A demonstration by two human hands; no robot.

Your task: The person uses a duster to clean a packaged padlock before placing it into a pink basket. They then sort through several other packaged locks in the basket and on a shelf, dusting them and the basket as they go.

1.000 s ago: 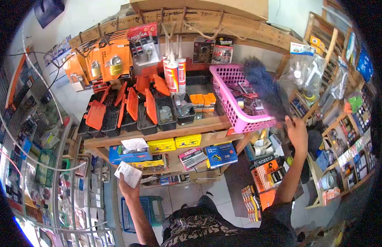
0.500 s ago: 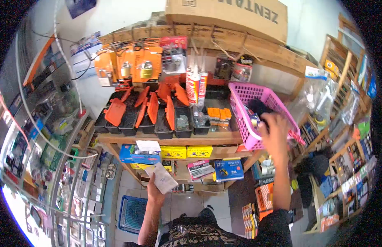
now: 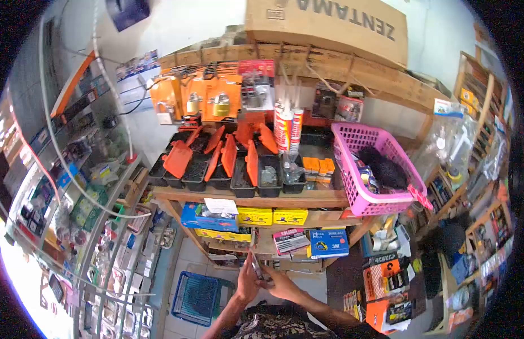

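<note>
Low in the middle of the view, my left hand (image 3: 248,284) is closed around a thin pale packet (image 3: 256,264), seen nearly edge-on. Right beside it, my right hand (image 3: 281,285) has its fingers at the packet's near side; whether they hold anything else is hidden. Both hands are in front of the shelf, below the yellow boxes (image 3: 255,216) and left of the blue 3M box (image 3: 328,243). The pink basket (image 3: 380,204) stands on the upper shelf at the right, with a black fuzzy item (image 3: 386,168) and small packets inside.
Black bins (image 3: 243,185) with orange lids line the wooden shelf (image 3: 262,201), beside white-and-red tubes (image 3: 288,133). Padlocks (image 3: 221,106) hang above. A blue crate (image 3: 193,298) is on the floor. Glass shelving (image 3: 106,237) is at the left, more racks at the right.
My right hand has left the pink basket and come down to my left hand. The packet has turned from face-on to nearly edge-on. The whole view has shifted slightly.
</note>
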